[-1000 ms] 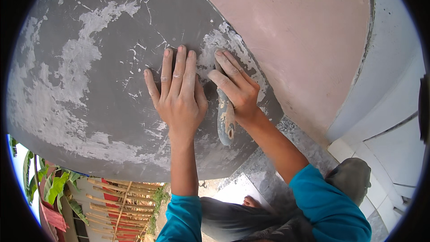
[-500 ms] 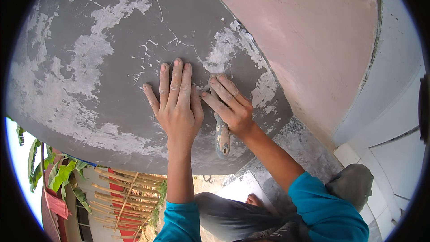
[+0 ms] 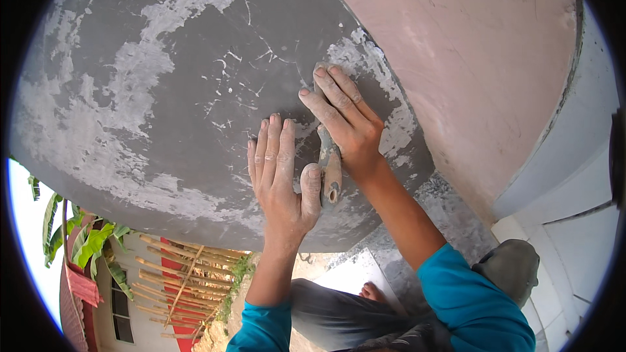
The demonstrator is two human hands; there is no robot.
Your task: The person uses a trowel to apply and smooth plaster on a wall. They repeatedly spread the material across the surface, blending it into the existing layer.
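My right hand (image 3: 349, 117) is closed around a putty knife (image 3: 331, 173), its worn, plaster-smeared handle sticking out below the palm. Stretched fingers press along the tool towards its blade end, which is mostly hidden under them against the dark grey wall surface (image 3: 215, 150). Left of the handle, my left hand (image 3: 279, 179) lies on the same surface with its fingers straight and the thumb apart, holding nothing. Pale dust coats the fingers of both hands. Lighter plaster patches (image 3: 140, 85) and thin scratches mark the grey surface.
A pinkish wall (image 3: 456, 65) meets the grey surface along its right edge. White tiles (image 3: 554, 274) lie at the lower right, near my bent knee (image 3: 508, 270). Beyond the lower left edge are bamboo poles (image 3: 189, 280) and banana leaves (image 3: 91, 244).
My left hand has slid down and to the right, and its thumb now stands away from the fingers. My right hand has moved up with the putty knife.
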